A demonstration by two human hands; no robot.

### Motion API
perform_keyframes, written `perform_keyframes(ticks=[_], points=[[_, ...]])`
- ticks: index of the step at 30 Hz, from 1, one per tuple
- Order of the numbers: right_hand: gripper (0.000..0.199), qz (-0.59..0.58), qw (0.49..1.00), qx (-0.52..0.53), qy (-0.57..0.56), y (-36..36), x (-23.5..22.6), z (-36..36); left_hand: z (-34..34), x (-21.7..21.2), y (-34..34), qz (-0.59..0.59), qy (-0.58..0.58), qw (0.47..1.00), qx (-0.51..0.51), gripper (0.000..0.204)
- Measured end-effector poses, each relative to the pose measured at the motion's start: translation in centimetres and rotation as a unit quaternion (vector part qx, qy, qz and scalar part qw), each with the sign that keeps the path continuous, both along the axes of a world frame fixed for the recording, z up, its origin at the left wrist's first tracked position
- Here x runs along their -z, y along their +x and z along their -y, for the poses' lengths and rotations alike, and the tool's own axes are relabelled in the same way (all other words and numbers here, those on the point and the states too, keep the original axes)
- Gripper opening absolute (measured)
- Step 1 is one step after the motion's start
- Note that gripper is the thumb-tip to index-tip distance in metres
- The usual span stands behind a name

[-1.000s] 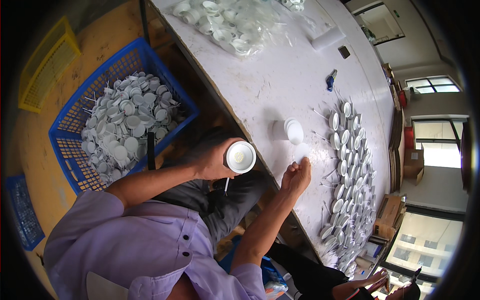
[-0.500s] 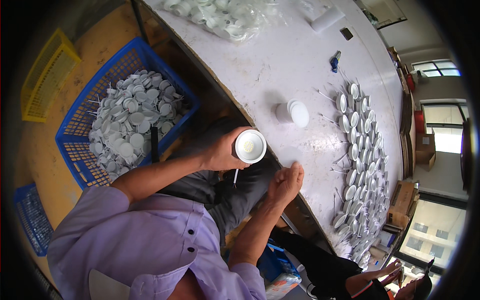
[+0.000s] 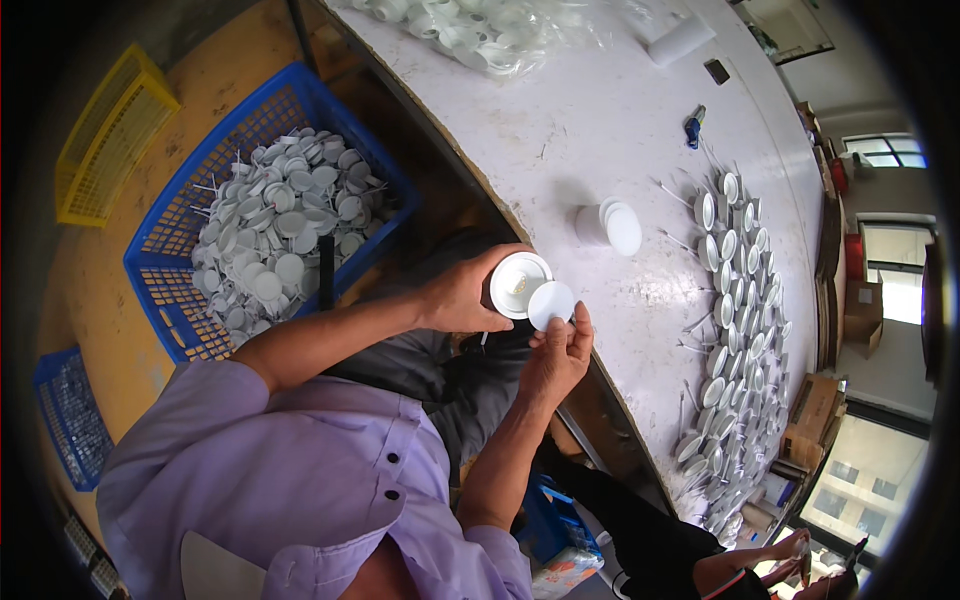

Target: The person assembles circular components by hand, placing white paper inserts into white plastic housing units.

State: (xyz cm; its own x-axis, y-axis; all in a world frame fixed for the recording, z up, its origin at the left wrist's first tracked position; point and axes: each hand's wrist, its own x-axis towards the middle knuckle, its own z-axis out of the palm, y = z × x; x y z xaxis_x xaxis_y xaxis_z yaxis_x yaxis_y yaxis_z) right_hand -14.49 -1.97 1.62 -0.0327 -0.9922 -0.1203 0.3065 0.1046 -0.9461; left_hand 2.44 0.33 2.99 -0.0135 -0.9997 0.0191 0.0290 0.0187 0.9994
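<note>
My left hand (image 3: 466, 293) is wrapped round a white round downlight housing (image 3: 517, 272), its open face up and a small yellowish LED board visible inside. A short wire hangs below it. Between thumb and fingers, my right hand (image 3: 558, 352) pinches a thin white diffuser disc (image 3: 551, 303), which overlaps the lower right rim of the housing. Whether the disc touches the rim I cannot tell. On the table beyond my hands lies a stack of white discs (image 3: 609, 227). To the right stand rows of white downlights (image 3: 728, 315) with wires sticking out.
A blue basket (image 3: 165, 225) full of white round parts is at my left, with a yellow basket (image 3: 112, 140) behind it. On the white table (image 3: 540, 130) lie a bag of white parts (image 3: 480, 30), a blue-handled tool (image 3: 694, 127) and a white roll (image 3: 681, 40). Another person (image 3: 640, 520) sits at lower right.
My right hand has moved left and brought the disc over the edge of the downlight housing. The left hand still holds the housing; the whole view has shifted slightly.
</note>
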Motion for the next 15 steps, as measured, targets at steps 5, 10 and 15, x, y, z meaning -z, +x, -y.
perform_keyframes(ticks=[5,10,15], points=[[0.027,-0.001,0.999,-0.025,0.041,1.0,0.2,-0.1,-0.1,0.5,0.2,-0.002,-0.018,1.000,0.017,0.078],[0.029,0.057,0.995,-0.032,0.081,2.2,0.5,-0.3,0.1,1.0,-0.2,-0.004,-0.016,1.000,0.014,0.073],[0.030,0.110,0.986,-0.059,0.107,2.6,1.2,-0.2,0.3,2.2,-0.5,0.020,-0.033,0.999,-0.021,0.060]])
